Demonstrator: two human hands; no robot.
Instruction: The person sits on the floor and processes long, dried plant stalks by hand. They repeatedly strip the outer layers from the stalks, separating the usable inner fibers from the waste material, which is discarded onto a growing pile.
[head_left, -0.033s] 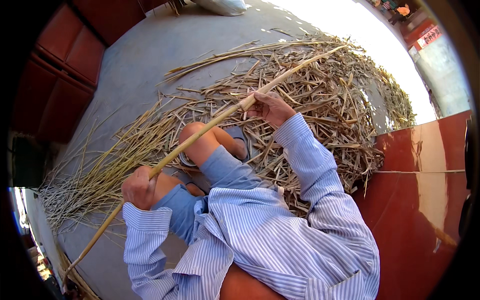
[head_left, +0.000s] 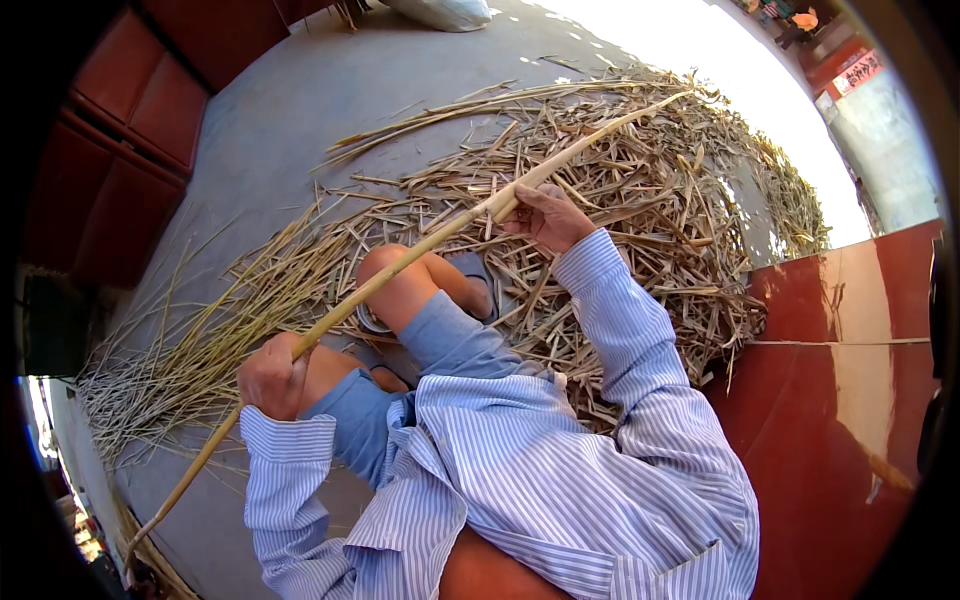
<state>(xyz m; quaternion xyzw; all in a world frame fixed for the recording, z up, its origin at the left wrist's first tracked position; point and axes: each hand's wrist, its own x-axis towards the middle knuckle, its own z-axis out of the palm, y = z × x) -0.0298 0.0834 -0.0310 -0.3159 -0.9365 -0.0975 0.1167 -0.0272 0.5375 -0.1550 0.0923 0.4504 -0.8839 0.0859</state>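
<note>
In the head view, I hold one long, pale stalk (head_left: 400,264) slantwise across my knees, its thin near end low on the left and its far tip over the heap on the right. My left hand (head_left: 272,376) is wrapped firmly around it beside my left knee. My right hand (head_left: 547,217) pinches it farther along, at a pale sheath piece; some fingertips are hidden. Beyond and to the right spreads a heap of dry husks (head_left: 650,190); thin stems (head_left: 190,350) fan out on the left. Red cabinets (head_left: 130,110) stand far left, a glossy red panel (head_left: 820,400) near right.
</note>
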